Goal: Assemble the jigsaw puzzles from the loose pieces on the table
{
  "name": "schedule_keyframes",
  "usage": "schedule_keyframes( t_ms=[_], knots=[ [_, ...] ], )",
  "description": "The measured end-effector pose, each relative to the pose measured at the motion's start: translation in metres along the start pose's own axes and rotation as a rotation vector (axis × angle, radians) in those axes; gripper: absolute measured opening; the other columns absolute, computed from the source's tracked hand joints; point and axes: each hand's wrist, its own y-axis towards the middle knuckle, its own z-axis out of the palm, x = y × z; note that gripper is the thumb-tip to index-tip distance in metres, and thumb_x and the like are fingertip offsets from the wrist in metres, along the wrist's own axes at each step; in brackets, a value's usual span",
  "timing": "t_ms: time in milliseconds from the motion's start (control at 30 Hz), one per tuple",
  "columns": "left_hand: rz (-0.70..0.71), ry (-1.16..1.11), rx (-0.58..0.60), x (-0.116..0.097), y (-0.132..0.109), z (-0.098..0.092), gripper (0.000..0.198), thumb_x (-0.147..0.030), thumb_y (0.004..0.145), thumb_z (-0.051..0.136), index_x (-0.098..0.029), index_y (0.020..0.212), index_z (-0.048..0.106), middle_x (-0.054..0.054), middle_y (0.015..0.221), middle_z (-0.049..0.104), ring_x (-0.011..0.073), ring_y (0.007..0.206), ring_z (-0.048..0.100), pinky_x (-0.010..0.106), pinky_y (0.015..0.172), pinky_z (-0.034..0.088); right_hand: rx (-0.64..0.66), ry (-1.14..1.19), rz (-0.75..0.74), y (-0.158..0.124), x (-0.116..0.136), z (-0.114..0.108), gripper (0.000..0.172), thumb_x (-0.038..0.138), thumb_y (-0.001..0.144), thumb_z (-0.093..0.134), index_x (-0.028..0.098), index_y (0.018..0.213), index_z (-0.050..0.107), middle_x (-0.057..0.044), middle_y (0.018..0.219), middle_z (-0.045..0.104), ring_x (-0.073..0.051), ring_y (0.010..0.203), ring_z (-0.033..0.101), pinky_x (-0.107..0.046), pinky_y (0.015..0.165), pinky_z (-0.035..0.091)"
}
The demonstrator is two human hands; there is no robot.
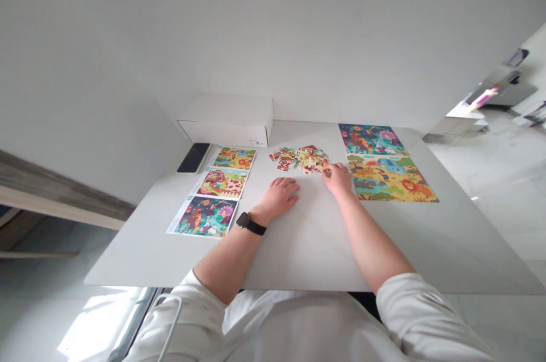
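A loose heap of jigsaw puzzle pieces (312, 158) lies on the table in front of me, with a smaller cluster of puzzle pieces (285, 159) at its left. My right hand (338, 179) is at the heap's near right edge, its fingertips pinched on a small puzzle piece (327, 169) that they partly hide. Resting flat on the tabletop, my left hand (279, 198) holds nothing and its fingers are apart. Right of the heap lie two assembled puzzles, a dark night-time animal puzzle (370, 139) and a yellow safari puzzle (390, 178).
On the left lie three printed picture sheets: safari (234, 158), farm (222, 182) and night animals (207, 216). A black phone (194, 158) sits beside them, near a white box (228, 120) against the wall. The white table (307, 248) ends close to my body.
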Motion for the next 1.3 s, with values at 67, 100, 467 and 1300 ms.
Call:
schedule_keyframes(
  t_ms=[67,100,467,1300],
  knots=[
    [-0.003,-0.003,0.003,0.000,0.000,0.000,0.034,-0.035,0.101,0.065,-0.026,0.132,0.076,0.011,0.144,0.068,0.0311,0.137,0.060,0.052,0.124,0.046,0.013,0.014,-0.023,-0.002,0.001,-0.001,0.019,0.030,0.097,0.067,0.025,0.108,0.081,-0.013,0.120,0.072,-0.032,0.111,0.065,-0.044,0.098,0.052],
    [-0.005,-0.005,0.003,0.000,0.001,0.001,0.035,-0.035,0.101,0.065,-0.026,0.132,0.076,0.011,0.144,0.068,0.0313,0.137,0.060,0.052,0.124,0.046,0.019,0.025,-0.039,-0.002,0.002,-0.001,0.017,0.029,0.097,0.067,0.025,0.105,0.081,-0.012,0.120,0.072,-0.032,0.112,0.065,-0.044,0.098,0.052],
    [-0.006,-0.014,0.002,0.002,-0.001,0.003,0.035,-0.035,0.100,0.065,-0.027,0.132,0.076,0.010,0.147,0.067,0.0313,0.138,0.059,0.052,0.125,0.045,0.001,0.075,-0.095,-0.005,0.006,0.003,0.023,0.040,0.093,0.076,0.026,0.111,0.080,-0.013,0.126,0.070,-0.034,0.121,0.062,-0.048,0.103,0.049],
    [-0.033,-0.070,-0.007,0.005,0.001,0.002,0.035,-0.032,0.098,0.066,-0.027,0.131,0.076,0.009,0.145,0.069,0.0303,0.136,0.062,0.051,0.125,0.045,0.052,0.044,-0.003,-0.007,0.006,-0.010,0.052,0.034,0.091,0.075,0.025,0.142,0.066,-0.016,0.129,0.071,-0.039,0.122,0.064,-0.051,0.101,0.052]
  ],
)
